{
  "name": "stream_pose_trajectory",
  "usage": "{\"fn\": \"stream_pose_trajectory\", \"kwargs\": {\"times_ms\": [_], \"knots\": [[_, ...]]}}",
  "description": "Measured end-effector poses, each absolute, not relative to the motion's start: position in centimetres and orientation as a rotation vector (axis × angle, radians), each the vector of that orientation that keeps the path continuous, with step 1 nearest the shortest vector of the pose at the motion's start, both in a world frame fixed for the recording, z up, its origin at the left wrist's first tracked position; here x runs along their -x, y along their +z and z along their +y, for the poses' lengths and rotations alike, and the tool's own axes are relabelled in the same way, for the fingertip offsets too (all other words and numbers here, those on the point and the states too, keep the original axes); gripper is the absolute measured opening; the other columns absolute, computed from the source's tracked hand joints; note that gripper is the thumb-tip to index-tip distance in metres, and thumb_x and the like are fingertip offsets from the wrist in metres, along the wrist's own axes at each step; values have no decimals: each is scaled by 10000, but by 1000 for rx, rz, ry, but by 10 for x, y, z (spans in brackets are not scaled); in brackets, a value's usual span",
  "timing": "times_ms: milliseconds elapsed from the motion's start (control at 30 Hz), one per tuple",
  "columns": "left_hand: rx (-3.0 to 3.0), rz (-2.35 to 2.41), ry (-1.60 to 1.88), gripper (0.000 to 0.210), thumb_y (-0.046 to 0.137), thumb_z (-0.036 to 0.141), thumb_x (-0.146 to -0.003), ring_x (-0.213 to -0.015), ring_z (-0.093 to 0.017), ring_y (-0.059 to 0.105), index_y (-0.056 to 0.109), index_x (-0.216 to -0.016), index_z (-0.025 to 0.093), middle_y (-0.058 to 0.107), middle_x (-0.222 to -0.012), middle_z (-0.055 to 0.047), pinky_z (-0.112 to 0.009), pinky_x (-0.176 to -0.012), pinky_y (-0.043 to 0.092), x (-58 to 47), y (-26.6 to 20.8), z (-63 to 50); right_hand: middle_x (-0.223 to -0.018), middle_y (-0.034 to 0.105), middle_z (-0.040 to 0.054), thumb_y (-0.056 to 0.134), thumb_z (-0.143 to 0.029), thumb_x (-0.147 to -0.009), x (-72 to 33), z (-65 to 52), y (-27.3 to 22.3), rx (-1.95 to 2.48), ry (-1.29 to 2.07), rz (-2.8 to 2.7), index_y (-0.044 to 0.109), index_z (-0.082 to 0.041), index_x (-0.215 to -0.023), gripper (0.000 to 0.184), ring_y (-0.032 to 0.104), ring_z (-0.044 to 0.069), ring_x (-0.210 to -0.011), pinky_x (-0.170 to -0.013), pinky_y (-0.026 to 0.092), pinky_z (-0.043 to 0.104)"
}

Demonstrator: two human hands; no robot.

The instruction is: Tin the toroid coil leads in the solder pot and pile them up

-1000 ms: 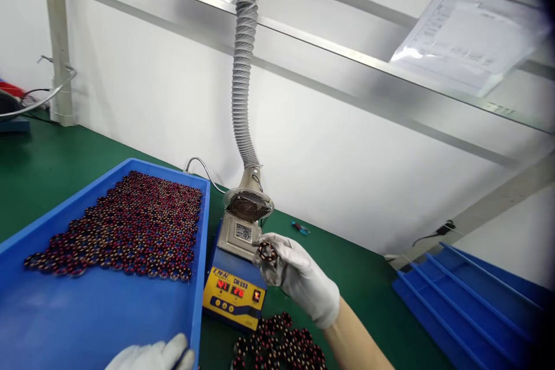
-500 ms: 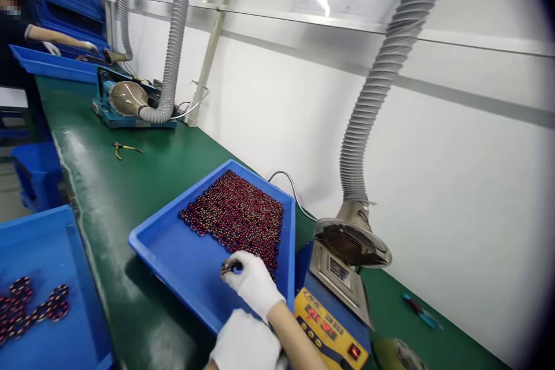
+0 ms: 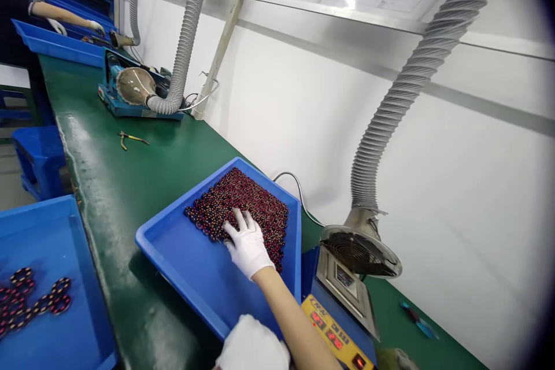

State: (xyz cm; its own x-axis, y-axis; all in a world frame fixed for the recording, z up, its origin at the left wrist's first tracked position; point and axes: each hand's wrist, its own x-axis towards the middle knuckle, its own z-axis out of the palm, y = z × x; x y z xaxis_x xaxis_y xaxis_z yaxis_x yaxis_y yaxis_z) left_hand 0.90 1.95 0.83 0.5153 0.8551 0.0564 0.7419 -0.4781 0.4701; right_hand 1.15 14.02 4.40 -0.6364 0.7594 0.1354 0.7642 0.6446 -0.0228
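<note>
My right hand [image 3: 249, 245], in a white glove, reaches into a blue tray [image 3: 173, 266] on the bench. Its fingers are spread and rest at the near edge of a dense layer of small dark rings with red and gold-coloured marks [image 3: 243, 191]. Whether a ring lies under the fingertips, I cannot tell. My left hand [image 3: 254, 347], also gloved in white, is low in the picture beside the tray's near edge, below my right forearm. Its fingers are hidden.
A second blue tray [image 3: 52, 225] at left holds several larger rings [image 3: 37, 300]. Right of the work tray stands a yellow-fronted heating device [image 3: 333, 329] under an extraction hood [image 3: 359, 248]. Pliers [image 3: 132, 139] and a blue-handled tool [image 3: 418, 321] lie on the green bench. A co-worker [image 3: 21, 23] works far left.
My right hand has moved forward from the bare part of the tray to the rings, and its pinched fingers have spread. My left hand stays low. The view has shifted slightly.
</note>
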Motion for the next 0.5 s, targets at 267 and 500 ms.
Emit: {"fn": "stream_pose_trajectory", "kwargs": {"times_ms": [267, 500], "knots": [[-2326, 1177, 603, 402, 553, 536, -752, -701, -249, 634, 577, -977, 205, 678, -810, -58, -367, -627, 468, -7, 38, -9, -1340, 430, 118, 443, -301, -860, -104, 36, 78, 1455, 180, -1919, 506, -209, -1192, 351, 392, 237, -1232, -1031, 317, 450], [-2364, 666, 441, 230, 489, 346, -878, -842, -162, 595, 565, -1028, 189, 601, -1047, -61, -358, -738, 508, -72, 32, -69, -1178, 599, 95, 470, -357, -843, -170, -49, 68, 1560, 709, -1346, 637, -221, -1022, 280, 509, 270, -1149, -982, 396, 440]]}}
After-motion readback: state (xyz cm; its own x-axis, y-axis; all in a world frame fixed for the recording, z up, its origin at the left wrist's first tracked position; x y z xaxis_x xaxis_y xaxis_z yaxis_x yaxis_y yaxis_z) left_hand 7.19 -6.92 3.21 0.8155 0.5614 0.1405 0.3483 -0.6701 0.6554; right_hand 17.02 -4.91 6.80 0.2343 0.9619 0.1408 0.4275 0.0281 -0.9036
